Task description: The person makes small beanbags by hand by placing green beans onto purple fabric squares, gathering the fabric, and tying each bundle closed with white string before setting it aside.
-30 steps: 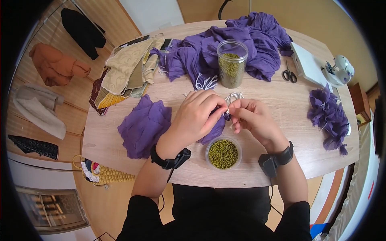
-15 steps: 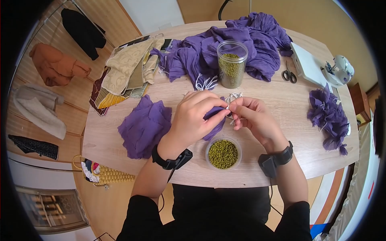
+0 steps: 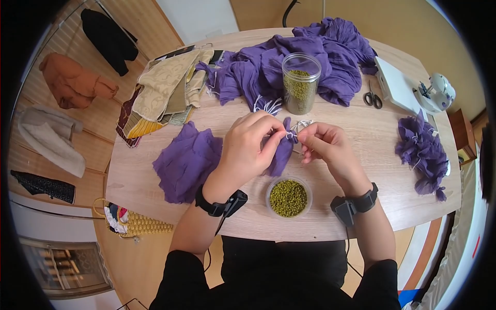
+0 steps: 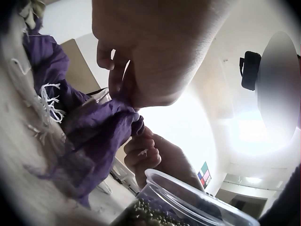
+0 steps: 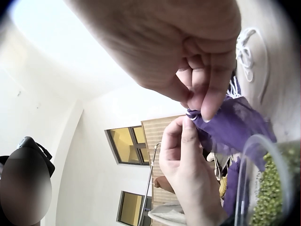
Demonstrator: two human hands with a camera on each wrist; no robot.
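Note:
A piece of purple cloth (image 3: 280, 157), gathered at its upper end, hangs between the two hands. White string (image 3: 292, 135) crosses that gathered part. My left hand (image 3: 248, 139) pinches the string between thumb and forefinger, its other fingers bent behind. From the other side, my right hand (image 3: 328, 144) pinches the string with thumb and fingertips. In the left wrist view the cloth (image 4: 96, 134) spreads downward from the fingertips. A clear tub of green beans (image 3: 288, 198) stands just in front of the hands.
Behind the hands stand a tall bean jar (image 3: 300, 85) and a heap of purple fabric (image 3: 248, 67). White cords (image 3: 302, 124) lie beside the jar. Flat purple cloth (image 3: 188, 163) and patterned swatches (image 3: 160, 95) are left; scissors (image 3: 371, 98), ruffled purple cloth (image 3: 421, 150) and a sewing machine (image 3: 439, 90) right.
The fingertips have drawn slightly apart, and the string now shows between them. More of the gathered cloth has come into view above and below the left fingers.

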